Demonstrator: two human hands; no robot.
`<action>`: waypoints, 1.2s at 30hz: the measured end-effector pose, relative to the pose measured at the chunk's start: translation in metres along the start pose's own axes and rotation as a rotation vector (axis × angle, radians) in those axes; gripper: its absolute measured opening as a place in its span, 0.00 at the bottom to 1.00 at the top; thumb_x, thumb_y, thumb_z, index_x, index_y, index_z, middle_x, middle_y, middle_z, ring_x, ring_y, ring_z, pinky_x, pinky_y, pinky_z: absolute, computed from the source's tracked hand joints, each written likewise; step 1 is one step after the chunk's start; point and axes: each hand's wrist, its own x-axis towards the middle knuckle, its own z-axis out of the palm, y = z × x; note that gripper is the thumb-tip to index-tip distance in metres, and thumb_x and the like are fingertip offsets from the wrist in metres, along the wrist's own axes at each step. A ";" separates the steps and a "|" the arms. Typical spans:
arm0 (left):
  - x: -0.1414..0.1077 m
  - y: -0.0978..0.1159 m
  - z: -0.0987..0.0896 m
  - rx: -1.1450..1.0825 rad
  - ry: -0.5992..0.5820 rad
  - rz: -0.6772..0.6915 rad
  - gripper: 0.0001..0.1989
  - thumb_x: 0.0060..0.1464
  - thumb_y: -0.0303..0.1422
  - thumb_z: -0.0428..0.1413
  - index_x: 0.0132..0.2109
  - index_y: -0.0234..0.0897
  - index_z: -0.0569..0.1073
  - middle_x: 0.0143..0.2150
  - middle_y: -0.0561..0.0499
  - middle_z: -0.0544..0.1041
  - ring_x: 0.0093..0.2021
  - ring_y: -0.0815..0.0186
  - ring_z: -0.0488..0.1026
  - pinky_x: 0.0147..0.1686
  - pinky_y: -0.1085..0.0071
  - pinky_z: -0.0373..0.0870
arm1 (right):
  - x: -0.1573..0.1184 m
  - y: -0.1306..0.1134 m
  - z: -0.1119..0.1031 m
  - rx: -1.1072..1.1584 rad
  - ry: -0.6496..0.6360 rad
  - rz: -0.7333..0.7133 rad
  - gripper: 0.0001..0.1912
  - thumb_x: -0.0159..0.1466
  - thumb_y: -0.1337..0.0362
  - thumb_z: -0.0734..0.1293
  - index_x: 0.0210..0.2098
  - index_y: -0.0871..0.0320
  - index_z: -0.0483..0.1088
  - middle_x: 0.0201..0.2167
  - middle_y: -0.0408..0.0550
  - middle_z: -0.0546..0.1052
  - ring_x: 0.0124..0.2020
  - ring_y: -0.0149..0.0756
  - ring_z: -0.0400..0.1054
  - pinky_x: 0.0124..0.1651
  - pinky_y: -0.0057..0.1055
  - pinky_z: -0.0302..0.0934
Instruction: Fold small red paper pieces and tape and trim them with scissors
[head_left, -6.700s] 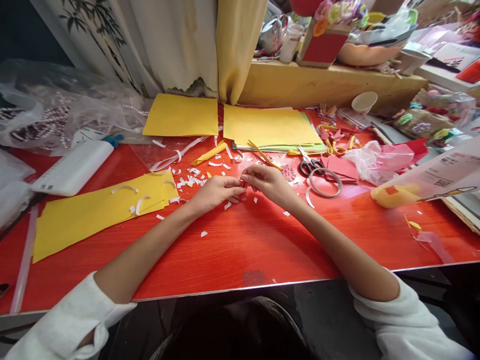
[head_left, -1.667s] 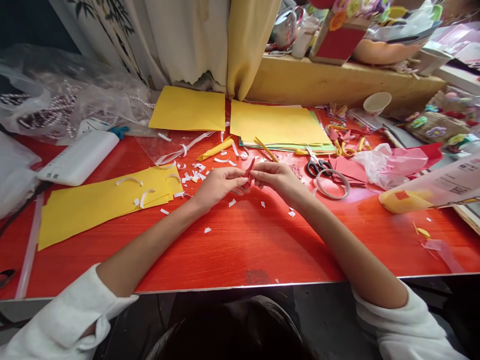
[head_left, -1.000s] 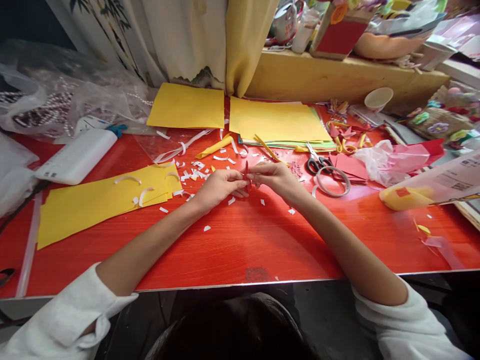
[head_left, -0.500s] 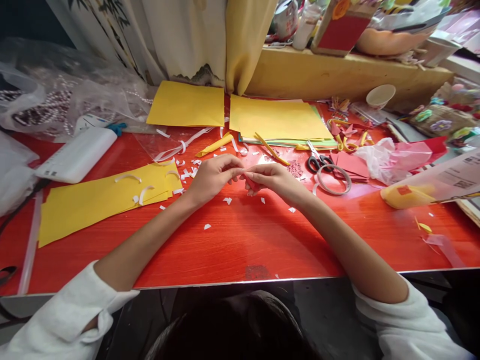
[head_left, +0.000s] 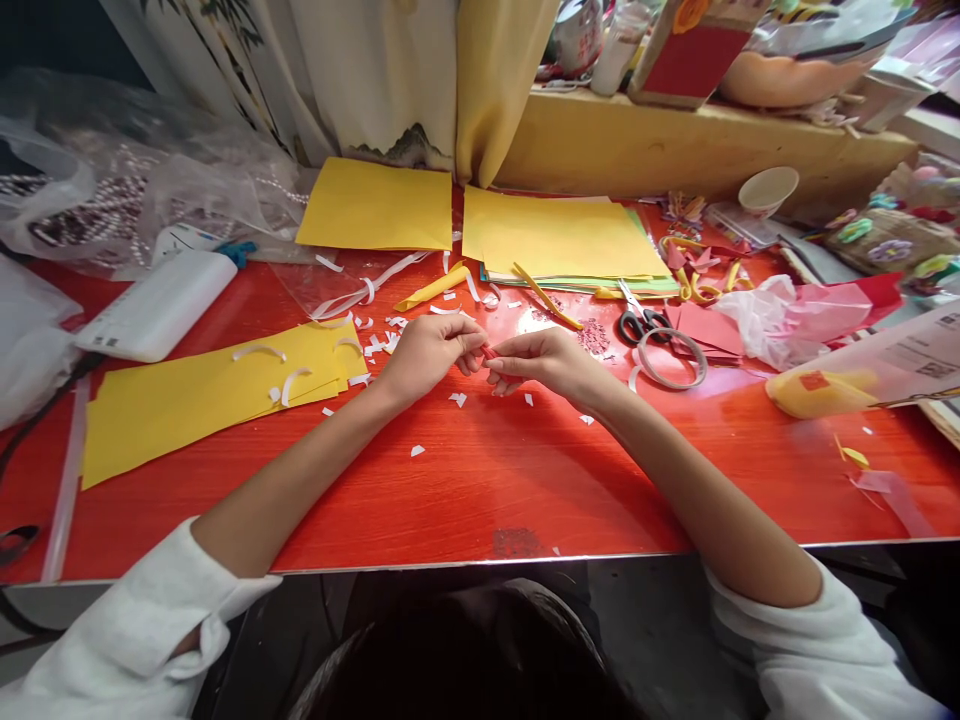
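Note:
Between my fingertips is a small red paper piece (head_left: pixel 489 354), mostly hidden by the fingers. My left hand (head_left: pixel 435 355) pinches its left side, and my right hand (head_left: pixel 541 362) holds it from the right. Both hands are just above the red table (head_left: pixel 480 500), nearly touching each other. White paper scraps (head_left: pixel 457 399) lie around and below them. Behind the hands are a rolled yellow paper (head_left: pixel 433 288) and a thin yellow strip (head_left: pixel 546 296). Black-handled scissors (head_left: pixel 637 318) and a tape roll (head_left: pixel 672 359) lie right of my right hand.
Yellow sheets (head_left: pixel 379 205) and a paper stack (head_left: pixel 559 238) lie at the back. Yellow strips (head_left: pixel 202 385) and a white device (head_left: pixel 159 305) are at left. Red paper (head_left: pixel 705 332), crumpled plastic (head_left: pixel 769 320) and a paper cup (head_left: pixel 768 191) stand or lie at right.
The fingertips of my two hands have moved slightly apart, and more of the red paper piece shows between them. The whole view has shifted a little.

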 end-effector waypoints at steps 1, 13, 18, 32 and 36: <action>0.001 -0.001 -0.001 -0.030 -0.025 -0.028 0.09 0.52 0.33 0.54 0.30 0.31 0.73 0.24 0.51 0.73 0.25 0.71 0.71 0.28 0.74 0.69 | 0.000 0.001 0.000 0.002 0.005 0.008 0.15 0.52 0.57 0.73 0.29 0.65 0.75 0.25 0.48 0.76 0.25 0.30 0.72 0.33 0.29 0.68; -0.002 0.003 -0.005 0.357 0.036 0.125 0.16 0.55 0.41 0.52 0.28 0.33 0.72 0.22 0.53 0.71 0.25 0.72 0.67 0.30 0.75 0.62 | -0.001 0.001 -0.003 -0.025 -0.049 0.093 0.13 0.55 0.58 0.71 0.31 0.64 0.75 0.26 0.49 0.78 0.29 0.31 0.73 0.36 0.28 0.68; 0.001 -0.001 -0.003 0.346 0.007 0.033 0.17 0.55 0.42 0.51 0.26 0.34 0.69 0.22 0.53 0.71 0.24 0.71 0.67 0.29 0.74 0.61 | 0.000 0.000 -0.001 -0.060 -0.109 0.120 0.14 0.57 0.57 0.69 0.29 0.65 0.74 0.29 0.53 0.78 0.29 0.32 0.73 0.36 0.28 0.69; 0.000 -0.008 -0.002 0.130 -0.061 0.142 0.08 0.52 0.35 0.55 0.31 0.34 0.73 0.27 0.52 0.72 0.28 0.71 0.69 0.31 0.74 0.66 | 0.002 0.008 -0.015 0.084 -0.267 0.182 0.15 0.58 0.57 0.69 0.37 0.64 0.74 0.33 0.52 0.78 0.30 0.28 0.72 0.33 0.22 0.65; -0.002 -0.006 -0.001 0.188 -0.036 0.120 0.09 0.53 0.35 0.54 0.31 0.33 0.72 0.25 0.52 0.72 0.28 0.70 0.70 0.33 0.73 0.67 | 0.002 0.008 -0.012 0.042 -0.236 0.161 0.15 0.57 0.57 0.69 0.34 0.64 0.74 0.31 0.52 0.78 0.28 0.28 0.72 0.33 0.23 0.66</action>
